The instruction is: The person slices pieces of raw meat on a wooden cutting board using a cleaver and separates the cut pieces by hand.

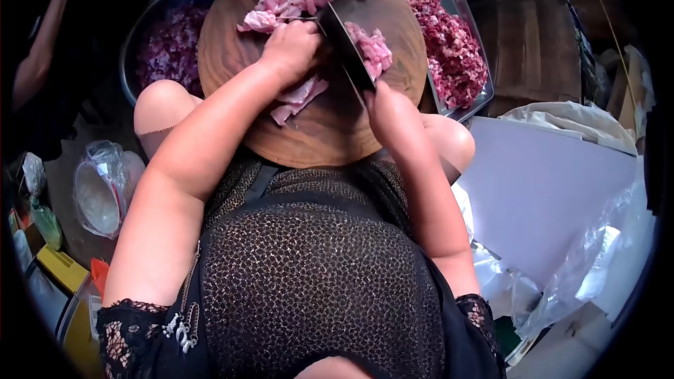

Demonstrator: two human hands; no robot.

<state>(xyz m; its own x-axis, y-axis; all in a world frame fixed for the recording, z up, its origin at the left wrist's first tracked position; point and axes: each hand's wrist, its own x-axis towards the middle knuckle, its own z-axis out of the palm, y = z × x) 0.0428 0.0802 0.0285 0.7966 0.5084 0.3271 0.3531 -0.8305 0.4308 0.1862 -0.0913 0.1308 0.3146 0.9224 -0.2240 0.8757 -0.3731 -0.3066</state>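
We are gripping the knife (pixel 349 49) with the right hand (pixel 390 109) closed around its handle, the blade standing between two piles of meat (pixel 289 1) on the round board (pixel 309 147). We are resting the left hand (pixel 289 52), fingers curled, against the left pile; we cannot tell whether its grip is closed on a piece. We are judging the meat soft, limp and slippery, best pinned under tucked fingertips, and the knife stiff and fairly heavy, best held by the handle
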